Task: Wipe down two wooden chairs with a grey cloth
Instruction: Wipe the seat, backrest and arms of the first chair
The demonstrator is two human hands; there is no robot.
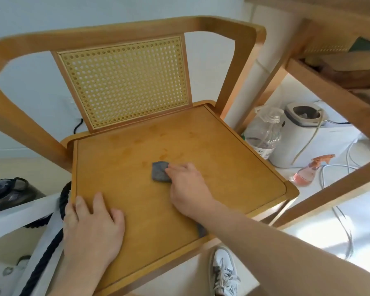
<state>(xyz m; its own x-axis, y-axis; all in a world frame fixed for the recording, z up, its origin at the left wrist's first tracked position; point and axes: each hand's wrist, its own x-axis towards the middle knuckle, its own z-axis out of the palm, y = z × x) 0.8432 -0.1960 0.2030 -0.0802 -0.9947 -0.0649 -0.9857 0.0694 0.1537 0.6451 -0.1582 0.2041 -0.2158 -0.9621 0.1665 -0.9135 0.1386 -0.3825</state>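
A wooden chair (233, 146) with a cane back panel fills the view, its seat facing me. A small folded grey cloth (158, 170) lies on the middle of the seat. My right hand (186, 189) presses on the cloth's right side, fingers curled over it. My left hand (92, 227) rests flat on the seat's front left corner, fingers spread, thumb at the edge. Faint smudges mark the seat behind the cloth. A second wooden chair (329, 86) shows in part at the upper right.
Right of the chair on the floor stand a clear plastic bottle (263, 131), a white appliance (301, 135), a pink spray bottle (308, 171) and loose cables (338, 167). A white-grey shoe (224, 272) shows below the seat. A dark rope (51, 248) and a shoe (6, 193) lie left.
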